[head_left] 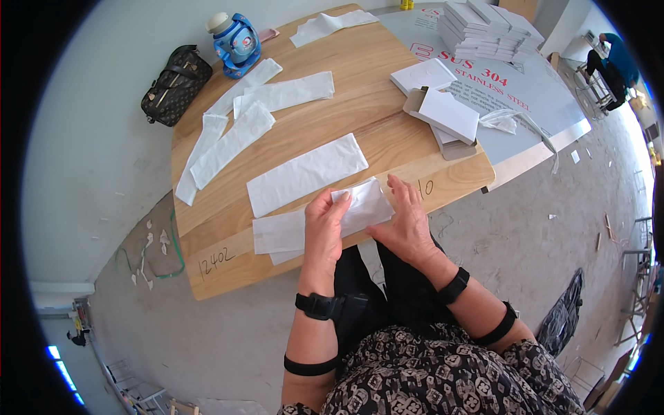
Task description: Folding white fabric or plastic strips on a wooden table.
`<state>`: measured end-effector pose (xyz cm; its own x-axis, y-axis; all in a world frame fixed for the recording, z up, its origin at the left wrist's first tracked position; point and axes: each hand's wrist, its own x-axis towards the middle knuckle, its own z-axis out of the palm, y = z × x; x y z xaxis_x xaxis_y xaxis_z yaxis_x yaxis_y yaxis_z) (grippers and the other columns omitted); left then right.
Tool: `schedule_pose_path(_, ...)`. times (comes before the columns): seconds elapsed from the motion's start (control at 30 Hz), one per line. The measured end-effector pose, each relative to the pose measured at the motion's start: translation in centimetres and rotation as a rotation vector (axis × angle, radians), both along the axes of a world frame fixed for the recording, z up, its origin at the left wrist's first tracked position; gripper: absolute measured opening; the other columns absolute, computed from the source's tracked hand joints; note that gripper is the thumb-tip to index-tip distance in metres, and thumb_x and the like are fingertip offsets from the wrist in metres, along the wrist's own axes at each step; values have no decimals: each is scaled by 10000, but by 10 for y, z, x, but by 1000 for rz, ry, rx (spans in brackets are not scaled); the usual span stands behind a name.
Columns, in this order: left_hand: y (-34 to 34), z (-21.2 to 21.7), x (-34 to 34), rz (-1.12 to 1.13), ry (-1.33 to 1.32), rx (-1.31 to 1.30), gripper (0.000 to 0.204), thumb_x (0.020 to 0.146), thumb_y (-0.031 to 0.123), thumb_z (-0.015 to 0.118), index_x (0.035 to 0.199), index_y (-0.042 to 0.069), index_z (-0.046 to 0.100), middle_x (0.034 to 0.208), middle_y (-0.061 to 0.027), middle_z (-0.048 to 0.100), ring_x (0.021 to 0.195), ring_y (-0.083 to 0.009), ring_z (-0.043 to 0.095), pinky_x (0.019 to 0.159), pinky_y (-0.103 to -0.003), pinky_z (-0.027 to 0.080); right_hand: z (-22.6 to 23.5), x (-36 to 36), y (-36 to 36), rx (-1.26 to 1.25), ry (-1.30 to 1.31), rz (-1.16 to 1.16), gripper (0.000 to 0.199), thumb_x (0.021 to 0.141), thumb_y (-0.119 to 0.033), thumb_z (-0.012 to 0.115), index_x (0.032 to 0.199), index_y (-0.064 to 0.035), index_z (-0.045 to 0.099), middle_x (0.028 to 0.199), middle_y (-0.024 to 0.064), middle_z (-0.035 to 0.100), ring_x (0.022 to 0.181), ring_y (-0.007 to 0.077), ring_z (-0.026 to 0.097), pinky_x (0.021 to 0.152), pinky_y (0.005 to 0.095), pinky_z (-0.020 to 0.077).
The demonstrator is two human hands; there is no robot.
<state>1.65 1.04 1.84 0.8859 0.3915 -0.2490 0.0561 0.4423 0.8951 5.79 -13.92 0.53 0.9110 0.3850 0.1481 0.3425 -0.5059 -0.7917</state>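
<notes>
My left hand (324,228) and my right hand (408,221) both grip a white paper sheet (366,204) at the near edge of a wooden table (360,97). The sheet is partly folded, with its left part (277,235) lying flat on the wood. Just beyond it lies another flat white paper strip (304,174). Black straps circle both of my wrists and forearms.
More white strips (228,138) lie at the table's left, near a blue bottle (235,43) and a dark patterned bag (173,84). White boxes (443,111) and a stack of boxes (487,28) sit on a grey metal sheet (526,104). A person (612,62) is at far right.
</notes>
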Motion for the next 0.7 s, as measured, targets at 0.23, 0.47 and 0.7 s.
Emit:
schedule_pose_path(0.23, -7, -12, 4, -139, 38, 138, 514, 968, 432, 537, 1159, -41, 605, 1034, -69, 628, 965, -106, 545, 846, -259, 427, -13, 3, 7, 78, -90, 26, 851, 670, -33, 683, 1415, 43, 280, 1249, 241, 521, 1157, 402, 497, 1024, 423, 391)
schedule_pose_path(0.47, -6, -15, 6, -245, 58, 123, 739, 966, 558, 432, 1364, -65, 425, 1315, -211, 531, 1189, -241, 529, 953, -341, 428, -31, 18, 9, 840, 545, -214, 441, 857, -43, 617, 1274, 31, 496, 1150, 109, 611, 1095, 218, 574, 944, 333, 461)
schedule_pose_path(0.7, -15, -17, 7, -372, 72, 793, 468, 931, 223, 579, 1312, -33, 488, 1282, -176, 566, 1106, -284, 565, 941, -365, 453, -17, 28, 7, 1336, 970, -427, 293, 875, -188, 669, 1091, -29, 552, 1053, 95, 625, 939, 233, 631, 814, 371, 528)
